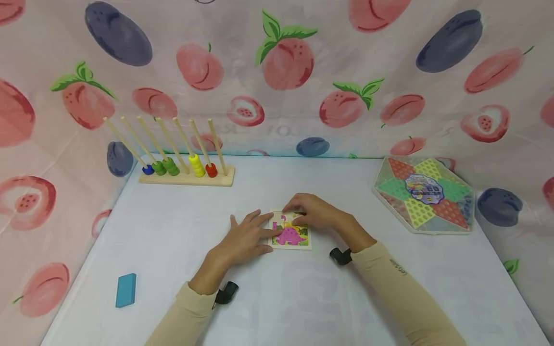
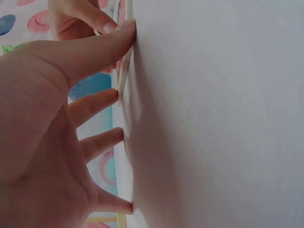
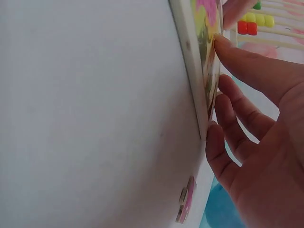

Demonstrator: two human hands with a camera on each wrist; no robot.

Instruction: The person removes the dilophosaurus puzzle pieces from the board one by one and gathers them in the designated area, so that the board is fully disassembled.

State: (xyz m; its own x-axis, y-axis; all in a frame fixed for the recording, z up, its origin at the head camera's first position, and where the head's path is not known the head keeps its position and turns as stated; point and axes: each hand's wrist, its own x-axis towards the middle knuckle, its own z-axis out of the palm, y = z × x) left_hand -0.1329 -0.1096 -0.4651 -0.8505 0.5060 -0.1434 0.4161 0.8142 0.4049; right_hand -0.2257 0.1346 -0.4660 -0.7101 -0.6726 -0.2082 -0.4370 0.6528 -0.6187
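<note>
Bead rack (image 1: 186,179), blue block (image 1: 125,290) on L; hex board (image 1: 424,194) back R.

puzzle (image 1: 292,237) partly hidden by hands (image 1: 247,238) (image 1: 319,212), sleeves (image 1: 183,312) cut off below, label (image 1: 424,189) print illegible

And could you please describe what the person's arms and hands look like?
The left hand and right hand wear no gloves. The left sleeve and right sleeve are plain beige; the right one carries small dark lettering. A small black device shows near each wrist.
</note>
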